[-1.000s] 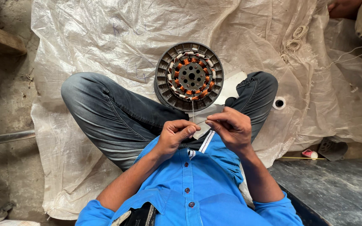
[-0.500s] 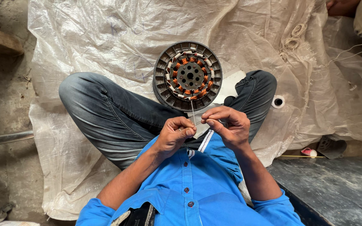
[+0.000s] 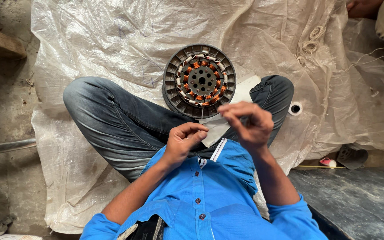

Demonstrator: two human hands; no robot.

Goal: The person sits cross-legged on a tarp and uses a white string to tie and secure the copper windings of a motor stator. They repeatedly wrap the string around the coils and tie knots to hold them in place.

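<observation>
Both hands pinched shut on thin wire [image 3: 202,113], left hand [image 3: 184,141], right hand [image 3: 246,123], just below stator's [image 3: 199,80] near rim

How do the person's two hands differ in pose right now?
The left hand sits lower, nearer the blue shirt, fingers curled, thumb pressed on top. The right hand is raised higher, closer to the round motor part, fingers pinched downward. Both hover above the lap, near the white paper.
</observation>
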